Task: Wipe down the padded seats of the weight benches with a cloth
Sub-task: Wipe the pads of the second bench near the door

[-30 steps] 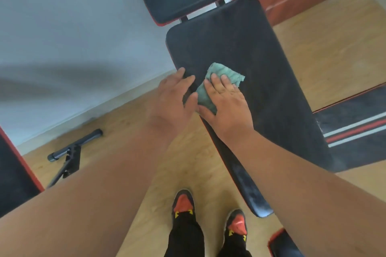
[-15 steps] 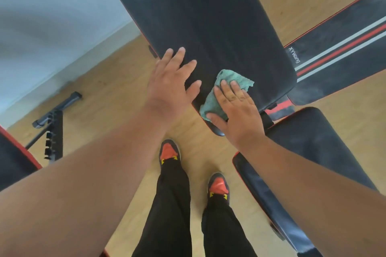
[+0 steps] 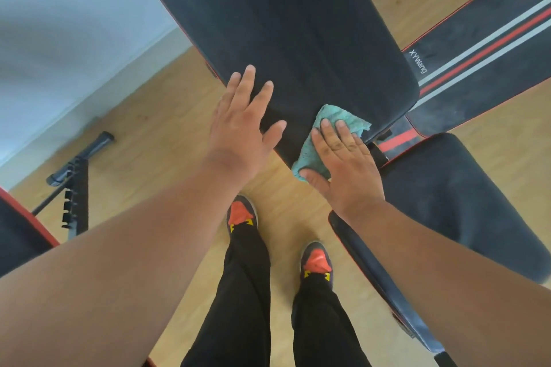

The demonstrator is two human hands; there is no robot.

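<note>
A long black padded bench back (image 3: 298,24) runs from the top of the view down to its near end. My right hand (image 3: 343,164) presses a crumpled teal cloth (image 3: 325,128) flat against the pad's near end, fingers straight, thumb at the cloth's lower edge. My left hand (image 3: 241,131) lies flat with spread fingers on the pad's left edge, beside the cloth and not touching it. The black seat pad (image 3: 447,202) of the same bench sits lower right, partly hidden by my right forearm.
A black mat with red and white stripes (image 3: 492,50) lies on the wooden floor at right. A black metal bench frame (image 3: 74,182) stands at left near the white wall. Another red-edged pad (image 3: 18,232) shows at the left edge. My feet (image 3: 241,214) stand below the bench.
The cloth and my right hand have slid down the back pad from its middle to its near end. My left hand followed along the left edge. The view tilted downward.
</note>
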